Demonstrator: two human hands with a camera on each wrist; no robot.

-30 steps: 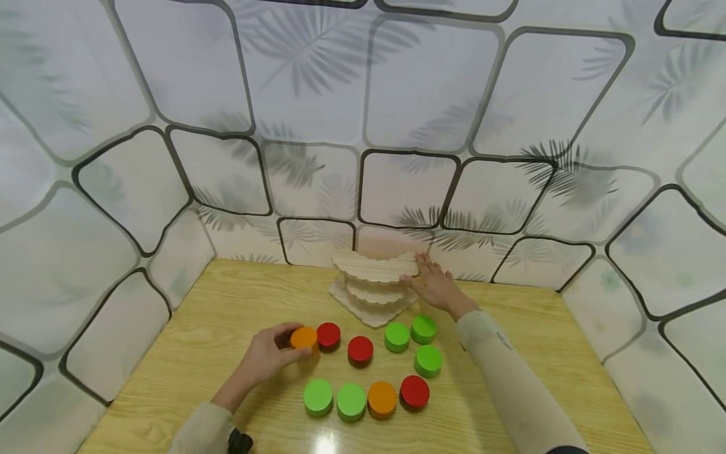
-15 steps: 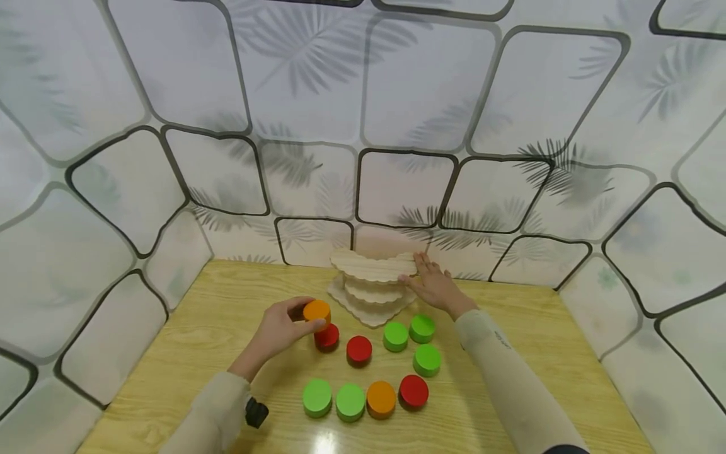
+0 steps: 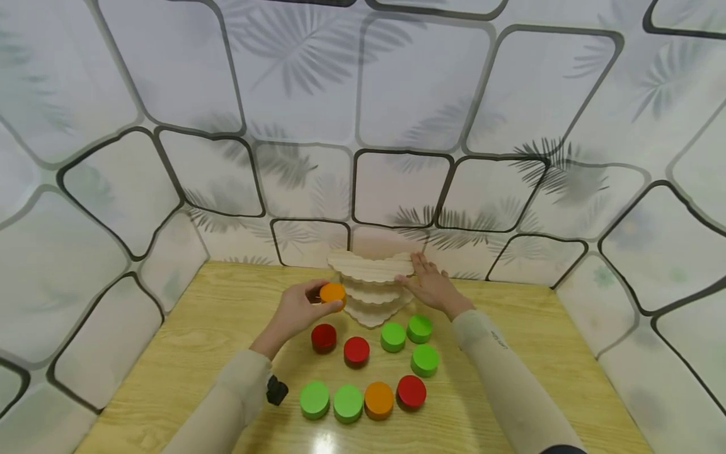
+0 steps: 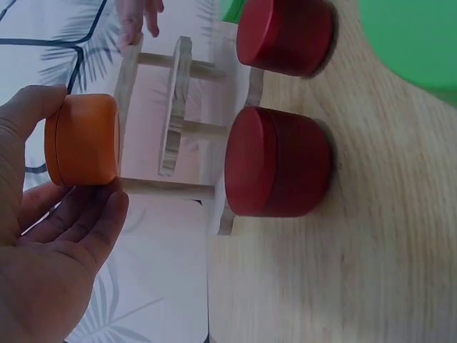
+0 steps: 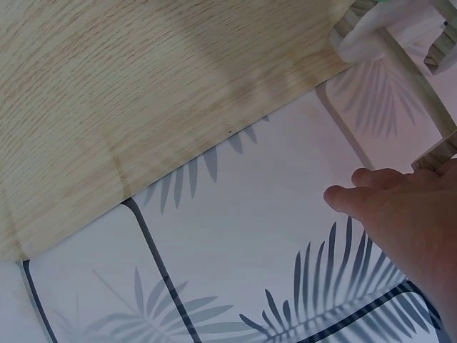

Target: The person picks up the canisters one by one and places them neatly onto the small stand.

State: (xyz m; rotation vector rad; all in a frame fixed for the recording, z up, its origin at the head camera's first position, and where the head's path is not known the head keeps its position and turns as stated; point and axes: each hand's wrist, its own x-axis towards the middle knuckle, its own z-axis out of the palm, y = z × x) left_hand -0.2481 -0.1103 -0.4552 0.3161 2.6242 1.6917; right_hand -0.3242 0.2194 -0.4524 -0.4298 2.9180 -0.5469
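Note:
My left hand [image 3: 297, 313] pinches a small orange round lidded tin [image 4: 87, 139] between thumb and fingers, raised off the table. It is held at the left front of a pale wooden three-tier stand [image 3: 371, 269] with scalloped edges, level with the upper tiers in the left wrist view. My right hand [image 3: 434, 288] rests at the right end of the stand's top tier, fingers extended. Below the left hand stand two red tins, the left one [image 3: 324, 338] and the right one [image 3: 357, 352]. The stand's lower left part is partly hidden by the left hand.
Three green tins [image 3: 425, 360] sit in front of the stand on the right. Nearer is a row of two green tins [image 3: 314, 400], an orange tin [image 3: 379, 400] and a red tin [image 3: 411, 392]. A patterned cloth wall [image 3: 408, 189] rises behind the wooden table [image 3: 238, 296].
My left hand has lifted the orange tin from beside the left red tin and carried it right and forward to the stand. My right hand has stayed at the top tier.

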